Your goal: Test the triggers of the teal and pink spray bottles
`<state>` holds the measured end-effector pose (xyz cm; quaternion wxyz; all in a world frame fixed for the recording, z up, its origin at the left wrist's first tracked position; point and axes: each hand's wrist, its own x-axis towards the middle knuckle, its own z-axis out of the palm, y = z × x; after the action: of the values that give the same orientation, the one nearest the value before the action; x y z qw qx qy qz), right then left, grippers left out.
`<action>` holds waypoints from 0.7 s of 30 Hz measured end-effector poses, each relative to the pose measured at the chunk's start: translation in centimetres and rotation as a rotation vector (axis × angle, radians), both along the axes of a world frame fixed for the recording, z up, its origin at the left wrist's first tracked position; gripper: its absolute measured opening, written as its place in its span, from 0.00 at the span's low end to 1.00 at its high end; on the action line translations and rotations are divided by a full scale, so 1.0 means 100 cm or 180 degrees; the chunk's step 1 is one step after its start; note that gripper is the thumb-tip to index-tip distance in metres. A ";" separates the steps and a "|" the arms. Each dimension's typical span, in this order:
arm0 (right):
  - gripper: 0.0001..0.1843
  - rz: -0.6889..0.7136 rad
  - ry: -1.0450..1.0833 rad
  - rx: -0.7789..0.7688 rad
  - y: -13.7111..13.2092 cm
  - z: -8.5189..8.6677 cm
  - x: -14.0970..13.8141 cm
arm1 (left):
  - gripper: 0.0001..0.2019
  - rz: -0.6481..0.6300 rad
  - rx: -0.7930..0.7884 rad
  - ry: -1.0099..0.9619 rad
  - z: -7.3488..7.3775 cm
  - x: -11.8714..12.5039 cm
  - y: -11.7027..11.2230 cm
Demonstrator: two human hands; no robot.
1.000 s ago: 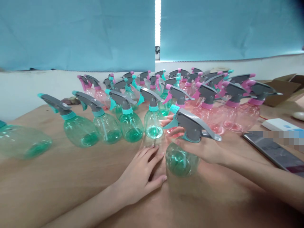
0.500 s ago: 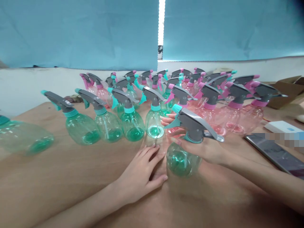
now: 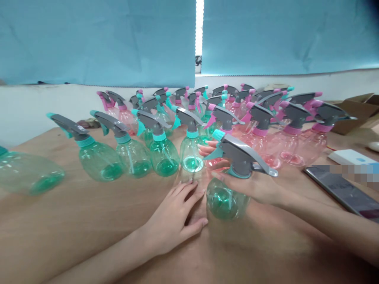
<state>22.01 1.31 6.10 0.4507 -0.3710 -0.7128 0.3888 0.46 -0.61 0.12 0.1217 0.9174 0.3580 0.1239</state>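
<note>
My right hand (image 3: 254, 185) is closed around the neck of a green spray bottle (image 3: 226, 199) with a grey and teal trigger head (image 3: 241, 156). The bottle stands on the brown table (image 3: 89, 221) in front of me. Just left of the bottle, my left hand (image 3: 174, 217) lies flat on the table, fingers stretched out, holding nothing. Its thumb tip nearly touches the bottle's base. Behind both hands stand rows of green spray bottles (image 3: 162, 152) on the left and pink spray bottles (image 3: 260, 134) on the right.
A green bottle (image 3: 26, 173) lies at the far left. A dark phone (image 3: 343, 191) and a white box (image 3: 352, 157) lie at the right, with a cardboard box (image 3: 352, 112) behind them. A white wall and blue curtains (image 3: 97, 39) close off the back.
Only the camera has shifted slightly. Both hands and the held bottle stay where they were.
</note>
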 end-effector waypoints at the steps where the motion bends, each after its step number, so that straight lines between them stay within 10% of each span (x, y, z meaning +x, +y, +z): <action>1: 0.22 0.0024 0.0021 -0.0027 0.000 0.001 0.000 | 0.27 0.0004 0.0003 -0.0018 0.000 0.000 0.000; 21: 0.29 0.0144 0.0091 -0.0109 0.001 0.003 0.001 | 0.27 -0.0039 0.0033 0.0057 -0.001 -0.001 0.001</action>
<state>22.08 1.38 6.42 0.4456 -0.3569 -0.7077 0.4163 0.40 -0.54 -0.03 0.1145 0.9213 0.3528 0.1168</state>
